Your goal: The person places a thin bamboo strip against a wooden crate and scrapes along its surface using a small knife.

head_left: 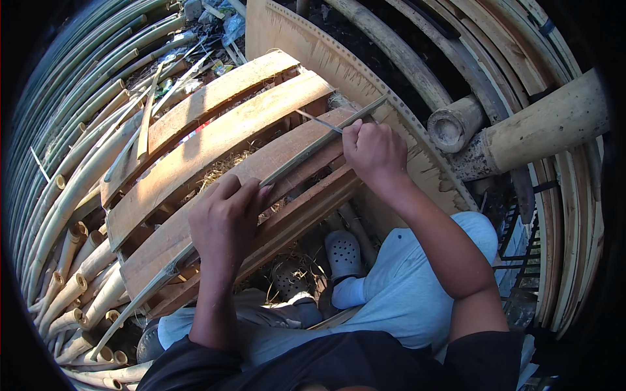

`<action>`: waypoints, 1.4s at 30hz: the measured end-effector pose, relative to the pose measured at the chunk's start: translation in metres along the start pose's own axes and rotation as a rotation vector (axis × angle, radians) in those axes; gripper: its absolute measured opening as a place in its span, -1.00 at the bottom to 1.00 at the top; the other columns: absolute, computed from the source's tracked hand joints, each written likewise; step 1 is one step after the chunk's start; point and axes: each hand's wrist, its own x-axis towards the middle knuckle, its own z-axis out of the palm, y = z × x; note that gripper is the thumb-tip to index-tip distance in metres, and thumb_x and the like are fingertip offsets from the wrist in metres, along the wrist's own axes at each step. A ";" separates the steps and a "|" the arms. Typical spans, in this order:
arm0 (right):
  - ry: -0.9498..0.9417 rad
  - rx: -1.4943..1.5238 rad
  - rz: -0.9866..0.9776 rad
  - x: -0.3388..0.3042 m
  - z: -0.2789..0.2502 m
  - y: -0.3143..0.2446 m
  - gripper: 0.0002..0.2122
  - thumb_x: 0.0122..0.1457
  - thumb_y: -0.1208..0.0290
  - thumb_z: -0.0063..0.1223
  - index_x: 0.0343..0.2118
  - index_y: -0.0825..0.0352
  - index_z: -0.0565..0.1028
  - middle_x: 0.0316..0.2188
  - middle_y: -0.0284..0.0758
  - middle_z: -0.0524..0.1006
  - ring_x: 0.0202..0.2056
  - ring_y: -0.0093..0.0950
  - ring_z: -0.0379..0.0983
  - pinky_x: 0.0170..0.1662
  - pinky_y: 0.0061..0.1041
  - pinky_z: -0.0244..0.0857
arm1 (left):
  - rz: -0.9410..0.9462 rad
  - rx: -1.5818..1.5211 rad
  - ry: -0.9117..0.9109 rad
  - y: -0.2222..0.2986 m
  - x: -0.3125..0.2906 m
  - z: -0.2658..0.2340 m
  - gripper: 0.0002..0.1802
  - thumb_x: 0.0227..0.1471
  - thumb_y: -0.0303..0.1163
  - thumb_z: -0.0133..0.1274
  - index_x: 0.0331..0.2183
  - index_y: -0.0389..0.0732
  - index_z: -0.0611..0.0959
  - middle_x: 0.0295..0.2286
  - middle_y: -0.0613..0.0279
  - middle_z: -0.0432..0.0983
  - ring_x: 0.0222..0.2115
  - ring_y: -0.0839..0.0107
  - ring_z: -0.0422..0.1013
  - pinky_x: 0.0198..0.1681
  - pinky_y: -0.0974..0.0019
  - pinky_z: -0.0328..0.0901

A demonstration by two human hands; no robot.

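Hands (225,218) (373,150) clamped on bamboo strip (306,151) over slatted wooden pallet (195,163), bamboo poles (72,176) stacked alongside.

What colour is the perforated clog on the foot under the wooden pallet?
Grey, worn over a white sock; the perforated grey clog shows in the head view.

I note the bamboo strip (306,153) under my left hand (225,221) looks like dry split cane, matt and grey-green, fibrous along its edge. The blade (319,122) by my right hand (375,153) reads as thin metal with a dull sheen. The pallet (215,140) is raw wood, rough-sawn, sun-bleached tan. The bamboo poles (72,189) show smooth, faintly glossy skins and pale porous cut ends. The clog (342,251) is matt grey plastic with holes. My trousers (417,293) are soft pale-blue cloth.
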 end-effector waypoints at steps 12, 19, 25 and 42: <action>0.040 -0.110 0.103 0.009 0.000 0.001 -0.56 0.23 0.25 -0.10 -0.73 0.35 0.58 -0.69 0.02 0.53 -0.56 -0.03 0.58 -0.39 -0.08 0.51 | -0.030 -0.011 0.006 0.000 -0.001 -0.001 -0.74 0.06 -0.14 0.22 -0.49 -0.09 0.60 -0.57 0.23 0.34 -0.51 0.21 0.41 -0.49 0.13 0.27; 0.025 -0.146 0.117 0.019 0.002 0.013 -0.56 0.25 0.24 -0.15 -0.68 0.36 0.60 -0.69 -0.02 0.54 -0.56 -0.04 0.58 -0.40 -0.08 0.51 | -0.045 -0.024 0.012 0.000 0.002 -0.001 -0.73 0.07 -0.14 0.21 -0.50 -0.10 0.60 -0.57 0.23 0.34 -0.52 0.20 0.41 -0.49 0.14 0.27; -0.069 -0.076 -0.046 -0.009 0.001 -0.016 -0.56 0.25 0.25 -0.16 -0.68 0.37 0.60 -0.69 -0.02 0.54 -0.57 -0.05 0.58 -0.40 -0.10 0.51 | -0.028 -0.014 -0.014 -0.003 -0.002 0.001 -0.73 0.06 -0.15 0.22 -0.50 -0.10 0.60 -0.56 0.24 0.35 -0.51 0.21 0.42 -0.49 0.14 0.27; -0.026 -0.082 0.050 -0.005 -0.003 -0.018 -0.55 0.24 0.26 -0.14 -0.72 0.34 0.59 -0.69 -0.03 0.54 -0.59 -0.07 0.58 -0.42 -0.10 0.51 | -0.003 -0.010 0.005 -0.002 -0.001 0.001 -0.75 0.07 -0.15 0.20 -0.48 -0.08 0.59 -0.56 0.24 0.35 -0.51 0.21 0.41 -0.49 0.13 0.27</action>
